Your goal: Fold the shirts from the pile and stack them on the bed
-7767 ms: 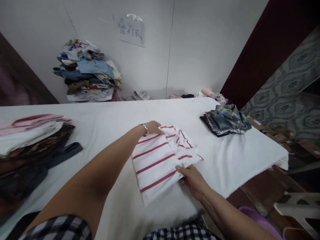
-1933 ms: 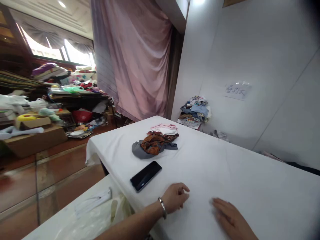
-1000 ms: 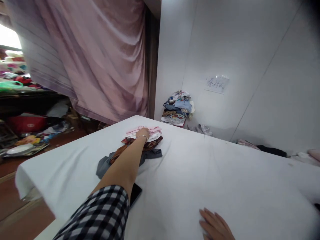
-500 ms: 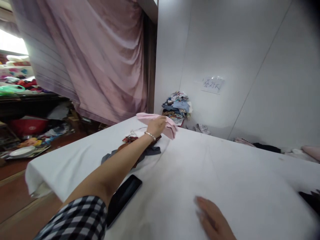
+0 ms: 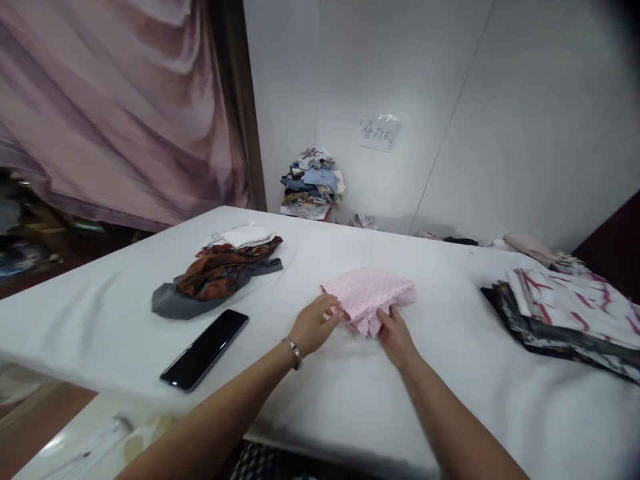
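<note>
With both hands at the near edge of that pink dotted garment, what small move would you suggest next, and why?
Probably draw the near edge apart, spreading the pink dotted garment flat. It lies bunched on the white table, with the left hand and right hand already gripping its near edge, and bare cloth on either side gives room to open it out.

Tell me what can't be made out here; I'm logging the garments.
- Pink cloth: bunched, type unclear; near edge hidden under left hand and right hand.
- Wall note: writing too small.
- Right stack: cut off by the frame edge.
- Left pile: lower garments covered.
</note>
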Demonstrator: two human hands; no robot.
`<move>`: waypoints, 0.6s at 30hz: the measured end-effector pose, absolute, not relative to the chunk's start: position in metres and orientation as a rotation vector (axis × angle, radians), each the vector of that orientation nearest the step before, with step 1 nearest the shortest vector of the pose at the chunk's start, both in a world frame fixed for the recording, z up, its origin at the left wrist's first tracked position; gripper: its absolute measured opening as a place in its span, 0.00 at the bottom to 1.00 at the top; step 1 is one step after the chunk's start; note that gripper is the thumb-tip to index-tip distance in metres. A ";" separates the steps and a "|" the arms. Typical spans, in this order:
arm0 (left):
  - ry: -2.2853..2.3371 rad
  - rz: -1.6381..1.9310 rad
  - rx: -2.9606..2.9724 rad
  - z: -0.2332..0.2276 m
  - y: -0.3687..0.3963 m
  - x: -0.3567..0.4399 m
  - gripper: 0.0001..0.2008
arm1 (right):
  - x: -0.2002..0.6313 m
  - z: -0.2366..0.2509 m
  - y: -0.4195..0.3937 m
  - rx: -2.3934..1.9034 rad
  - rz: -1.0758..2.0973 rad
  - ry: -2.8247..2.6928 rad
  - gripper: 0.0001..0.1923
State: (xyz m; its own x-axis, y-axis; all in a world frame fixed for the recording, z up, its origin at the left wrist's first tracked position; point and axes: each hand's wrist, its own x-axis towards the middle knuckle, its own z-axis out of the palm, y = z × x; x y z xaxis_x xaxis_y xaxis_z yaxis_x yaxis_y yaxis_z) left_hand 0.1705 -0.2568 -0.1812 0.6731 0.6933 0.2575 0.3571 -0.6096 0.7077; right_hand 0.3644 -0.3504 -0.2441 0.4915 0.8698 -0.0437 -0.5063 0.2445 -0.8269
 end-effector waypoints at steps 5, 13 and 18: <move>0.848 0.697 2.478 -0.163 -0.274 0.208 0.22 | 0.370 -0.244 -0.350 -0.857 1.032 -0.470 0.27; 1.014 0.506 2.278 -0.163 -0.256 0.255 0.15 | 0.380 -0.243 -0.351 -0.860 0.983 -0.446 0.23; 1.001 0.909 1.906 -0.125 -0.206 0.224 0.24 | 0.435 -0.227 -0.366 -0.765 0.805 -0.370 0.16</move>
